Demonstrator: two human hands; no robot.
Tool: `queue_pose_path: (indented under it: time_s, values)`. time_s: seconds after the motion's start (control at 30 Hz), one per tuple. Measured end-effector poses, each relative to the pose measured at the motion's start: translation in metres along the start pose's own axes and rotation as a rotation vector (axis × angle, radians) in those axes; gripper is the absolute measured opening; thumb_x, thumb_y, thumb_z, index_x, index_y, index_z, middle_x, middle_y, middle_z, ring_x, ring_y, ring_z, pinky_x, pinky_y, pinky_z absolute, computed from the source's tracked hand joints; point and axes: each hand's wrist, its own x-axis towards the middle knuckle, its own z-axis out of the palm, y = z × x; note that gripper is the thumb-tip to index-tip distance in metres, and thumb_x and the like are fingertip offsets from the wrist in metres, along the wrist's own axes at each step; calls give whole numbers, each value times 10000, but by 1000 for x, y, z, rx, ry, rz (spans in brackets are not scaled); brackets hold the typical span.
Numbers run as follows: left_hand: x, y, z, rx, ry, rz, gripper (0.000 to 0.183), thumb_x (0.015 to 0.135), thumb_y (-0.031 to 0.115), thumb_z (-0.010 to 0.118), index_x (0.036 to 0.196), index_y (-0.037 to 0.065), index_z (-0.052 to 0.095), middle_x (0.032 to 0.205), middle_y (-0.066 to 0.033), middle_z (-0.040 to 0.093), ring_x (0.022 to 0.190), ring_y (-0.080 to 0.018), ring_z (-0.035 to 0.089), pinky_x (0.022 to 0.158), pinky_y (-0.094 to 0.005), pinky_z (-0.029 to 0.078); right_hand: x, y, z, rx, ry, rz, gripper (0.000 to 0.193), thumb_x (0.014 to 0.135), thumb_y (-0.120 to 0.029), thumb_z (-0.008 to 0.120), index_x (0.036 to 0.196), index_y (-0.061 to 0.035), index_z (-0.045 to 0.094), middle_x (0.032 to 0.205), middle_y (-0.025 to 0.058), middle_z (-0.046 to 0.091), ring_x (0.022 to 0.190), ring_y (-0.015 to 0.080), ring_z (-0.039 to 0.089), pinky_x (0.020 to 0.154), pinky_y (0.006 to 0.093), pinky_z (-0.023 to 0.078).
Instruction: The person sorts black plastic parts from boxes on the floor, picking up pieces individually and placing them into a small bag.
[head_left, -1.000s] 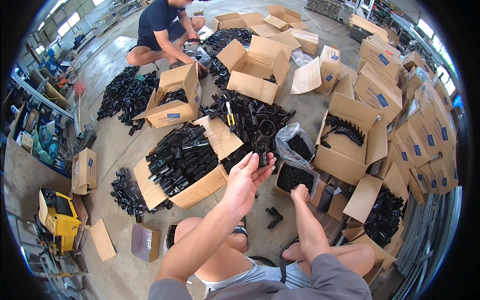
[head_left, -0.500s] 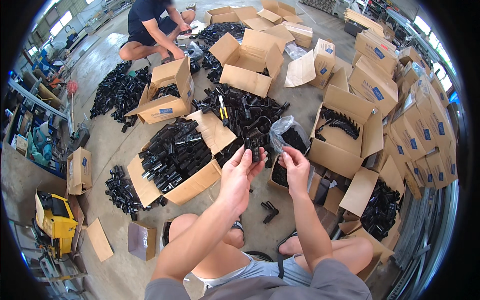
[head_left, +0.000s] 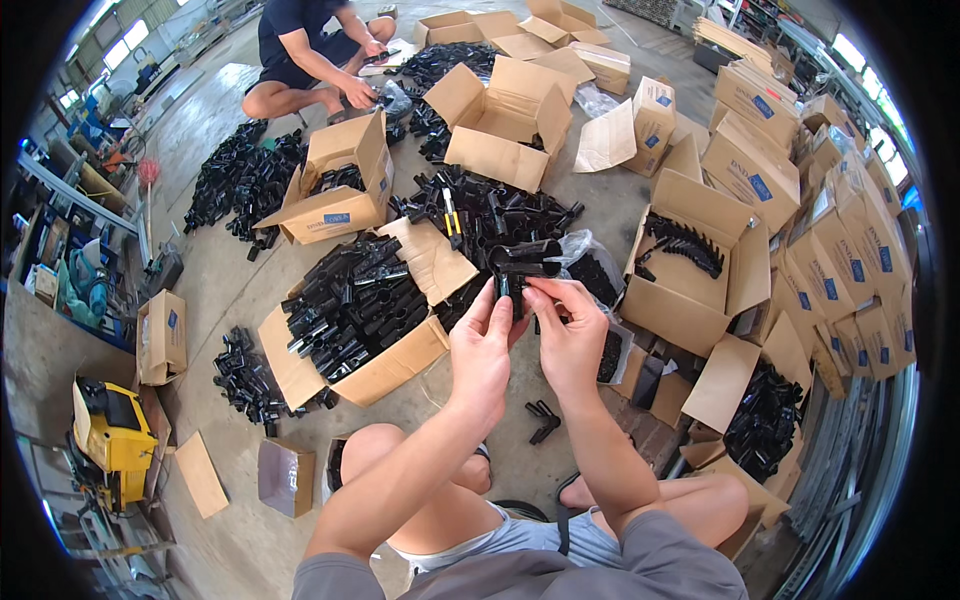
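Note:
My left hand (head_left: 481, 350) is wrapped around a black tubular fitting (head_left: 526, 260), held up in front of me with its wide half-round end on top. My right hand (head_left: 570, 330) is closed in a pinch against the fitting's lower right side. Whatever its fingertips grip is too small or too hidden to name. Just beyond the hands lies a heap of similar black fittings (head_left: 470, 200). To the right of it, a box lined with a clear plastic bag (head_left: 575, 243) holds small black parts.
An open carton of black fittings (head_left: 350, 310) stands at left, another carton (head_left: 680, 285) at right. One loose fitting (head_left: 543, 422) lies between my feet. A yellow-handled tool (head_left: 453, 222) rests on the heap. Stacked cartons (head_left: 820, 270) line the right. A co-worker (head_left: 310, 65) crouches far left.
My right hand has moved left from beside the plastic bag to the fitting and now touches it. The fitting has been raised and turned slightly. The co-worker's hands have lifted.

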Motion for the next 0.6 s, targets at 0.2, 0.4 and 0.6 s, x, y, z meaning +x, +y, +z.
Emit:
queue_pose_path:
  time_s: [0.2,0.4,0.6]
  values:
    - [-2,-3,2,18,50,47,439,1062,160,565,1479,42,499,1299,-43,652,1096,-121,643,969,-301,532,-9,3,18,35,96,58,131,904,-82,748,1012,-11,769,911,75,721,778,121,664,656,255,507]
    - [-1,0,1,50,61,81,467,1056,92,553,1504,7,458,1275,-40,663,1064,-80,610,952,-275,519,-11,5,26,98,142,84,141,909,-93,749,1016,-2,769,958,84,723,793,134,668,669,260,518]
    - [0,-2,0,42,65,131,454,1060,107,552,1501,32,473,1288,-52,660,1066,-111,648,941,-294,535,-16,3,28,-16,134,11,168,913,-92,740,1050,2,764,980,99,723,829,161,686,703,283,546]
